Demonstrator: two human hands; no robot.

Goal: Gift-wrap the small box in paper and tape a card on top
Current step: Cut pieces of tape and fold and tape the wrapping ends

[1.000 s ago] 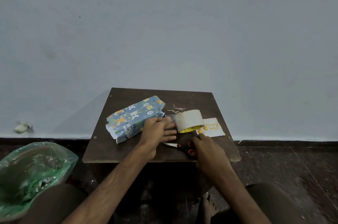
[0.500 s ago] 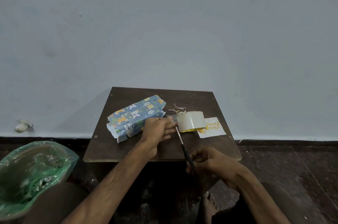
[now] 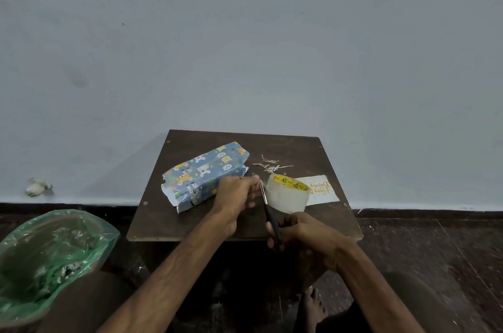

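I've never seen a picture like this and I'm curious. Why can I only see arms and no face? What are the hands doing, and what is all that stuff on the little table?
The camera is worn on the person's head, looking down, so you see only their arms, knees and a foot. On the small brown table lies a box wrapped in blue animal paper. Beside it stands a big roll of clear tape, and behind the roll lies a white card with yellow writing. Little paper scraps lie near the back. The left hand pinches the loose end of the tape. The right hand holds black scissors, blades pointing at that strip of tape. On the floor at the left sits a bin with a green bag.
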